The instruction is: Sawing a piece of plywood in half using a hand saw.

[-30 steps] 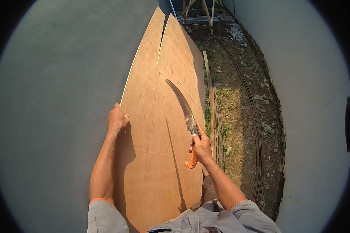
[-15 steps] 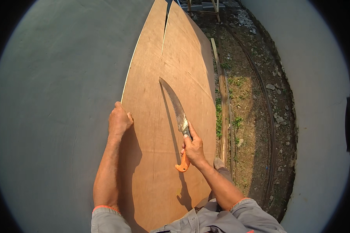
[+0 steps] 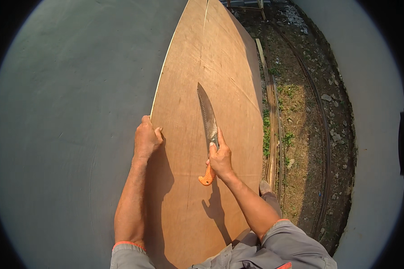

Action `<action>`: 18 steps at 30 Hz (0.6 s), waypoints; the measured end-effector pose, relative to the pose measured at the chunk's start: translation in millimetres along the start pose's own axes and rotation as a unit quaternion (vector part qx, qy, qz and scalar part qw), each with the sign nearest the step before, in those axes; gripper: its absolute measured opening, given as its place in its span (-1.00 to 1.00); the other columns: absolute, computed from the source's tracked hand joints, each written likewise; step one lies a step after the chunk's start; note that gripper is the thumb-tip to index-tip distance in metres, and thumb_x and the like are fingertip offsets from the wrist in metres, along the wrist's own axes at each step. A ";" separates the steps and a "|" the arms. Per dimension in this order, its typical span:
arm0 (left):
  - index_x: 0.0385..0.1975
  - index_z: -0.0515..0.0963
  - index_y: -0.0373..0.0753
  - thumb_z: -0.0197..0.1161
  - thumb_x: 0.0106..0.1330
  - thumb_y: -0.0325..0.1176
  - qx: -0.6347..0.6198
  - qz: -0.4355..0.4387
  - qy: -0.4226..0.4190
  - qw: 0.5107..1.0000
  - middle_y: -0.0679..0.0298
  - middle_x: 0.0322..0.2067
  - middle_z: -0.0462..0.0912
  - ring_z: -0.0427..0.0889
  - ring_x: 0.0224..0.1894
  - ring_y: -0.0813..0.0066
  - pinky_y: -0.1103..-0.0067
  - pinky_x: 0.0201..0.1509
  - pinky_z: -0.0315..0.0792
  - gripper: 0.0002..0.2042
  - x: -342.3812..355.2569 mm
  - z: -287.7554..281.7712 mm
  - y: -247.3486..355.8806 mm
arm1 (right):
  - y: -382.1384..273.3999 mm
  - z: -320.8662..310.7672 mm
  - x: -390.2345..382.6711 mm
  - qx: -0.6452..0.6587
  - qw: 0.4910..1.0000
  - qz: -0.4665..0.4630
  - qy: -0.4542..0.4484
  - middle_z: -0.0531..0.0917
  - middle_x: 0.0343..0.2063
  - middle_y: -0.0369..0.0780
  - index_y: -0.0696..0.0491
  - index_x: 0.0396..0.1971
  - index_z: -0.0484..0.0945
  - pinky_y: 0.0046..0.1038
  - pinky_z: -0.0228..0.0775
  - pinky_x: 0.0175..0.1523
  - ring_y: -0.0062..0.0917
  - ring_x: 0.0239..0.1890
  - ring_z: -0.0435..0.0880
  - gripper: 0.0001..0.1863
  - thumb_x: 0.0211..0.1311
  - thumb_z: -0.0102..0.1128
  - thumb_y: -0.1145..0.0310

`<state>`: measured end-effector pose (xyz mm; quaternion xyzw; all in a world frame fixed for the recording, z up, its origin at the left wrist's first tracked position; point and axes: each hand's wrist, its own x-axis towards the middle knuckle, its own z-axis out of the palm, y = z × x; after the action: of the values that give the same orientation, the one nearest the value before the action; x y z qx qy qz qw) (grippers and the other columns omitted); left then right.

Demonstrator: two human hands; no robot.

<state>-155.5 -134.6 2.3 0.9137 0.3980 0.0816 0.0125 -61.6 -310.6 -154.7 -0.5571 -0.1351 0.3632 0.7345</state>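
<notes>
A large reddish-brown plywood sheet stretches from my body to the top of the view, with a narrow cut slit at its far end. My left hand grips the sheet's left edge, its fingers curled over the rim. In my right hand is a curved hand saw with an orange handle. The blade points away from me, teeth on its left side, over the middle of the sheet. A thin line runs along the plywood from the slit. Whether the blade touches the surface cannot be made out.
A smooth grey wall stands close along the left, and another pale wall along the right. Long rods and wooden strips lie on the rubble-strewn ground. My shoe shows beside the sheet's right edge.
The saw has turned more upright, its handle moving slightly left and away from me. My left hand keeps its hold on the sheet's edge. The whole view has shifted a little.
</notes>
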 end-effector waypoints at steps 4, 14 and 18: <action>-0.09 0.38 -0.46 0.33 0.27 -0.48 -0.033 0.033 0.010 0.999 -0.25 -0.30 0.67 0.69 -0.17 -0.24 0.14 -0.08 0.57 -0.68 4.9 13.5 4.6 | 1.9 7.0 61.5 -0.075 0.997 -0.008 -0.005 0.55 -0.41 -0.27 0.04 0.59 -0.03 -0.48 0.55 -0.52 -0.65 -0.64 0.52 -0.28 0.46 -0.09 0.46; -0.10 0.38 -0.45 0.34 0.26 -0.48 -0.015 0.020 0.008 1.000 -0.26 -0.29 0.66 0.68 -0.15 -0.26 0.14 -0.09 0.56 -0.68 8.2 6.4 6.0 | -12.0 -0.8 43.6 -0.029 1.000 0.002 -0.011 0.57 -0.45 -0.25 0.10 0.58 -0.01 -0.50 0.50 -0.55 -0.63 -0.66 0.51 -0.27 0.45 -0.06 0.48; -0.08 0.38 -0.46 0.34 0.26 -0.47 -0.022 0.015 0.013 1.000 -0.26 -0.27 0.67 0.68 -0.14 -0.26 0.14 -0.08 0.56 -0.66 5.9 3.0 12.1 | 50.4 12.2 0.5 -0.048 0.995 -0.079 0.031 0.47 -0.54 -0.31 0.07 0.59 -0.05 -0.51 0.51 -0.54 -0.65 -0.68 0.47 -0.26 0.46 -0.05 0.48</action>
<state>-142.3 -138.4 1.2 0.9179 0.3825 0.1023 0.0260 -87.9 -295.7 -196.8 -0.5904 -0.1733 0.2800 0.7369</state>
